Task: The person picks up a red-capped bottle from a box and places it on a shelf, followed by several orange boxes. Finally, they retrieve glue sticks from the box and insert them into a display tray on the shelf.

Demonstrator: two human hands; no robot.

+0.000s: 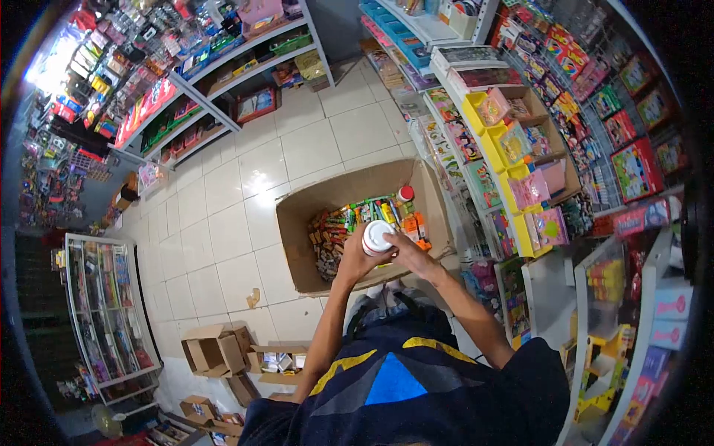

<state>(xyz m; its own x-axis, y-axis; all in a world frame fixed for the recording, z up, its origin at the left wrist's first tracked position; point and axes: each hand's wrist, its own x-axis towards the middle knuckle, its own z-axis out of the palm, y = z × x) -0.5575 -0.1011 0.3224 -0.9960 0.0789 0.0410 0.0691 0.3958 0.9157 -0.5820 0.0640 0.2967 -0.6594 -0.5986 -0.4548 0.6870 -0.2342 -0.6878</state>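
Observation:
Above a large cardboard box [297, 256] I hold a bottle-like container with a white lid [378, 235], its lid facing up toward me. My left hand [358, 256] is wrapped round its left side. At the right, my right hand [410, 255] grips it too, with the thumb by the lid's edge. What its label shows cannot be made out. Inside the box lie many small coloured tubes and sticks [338, 230], some orange packs [416, 229], and a container with a red lid [406, 193].
Shelves of packaged goods [483, 134] with yellow trays [494, 149] stand close on my right. Smaller open cartons [212, 353] sit on the tiled floor [223, 230] at lower left. More shelving [245, 59] and a white display rack [108, 305] stand farther off.

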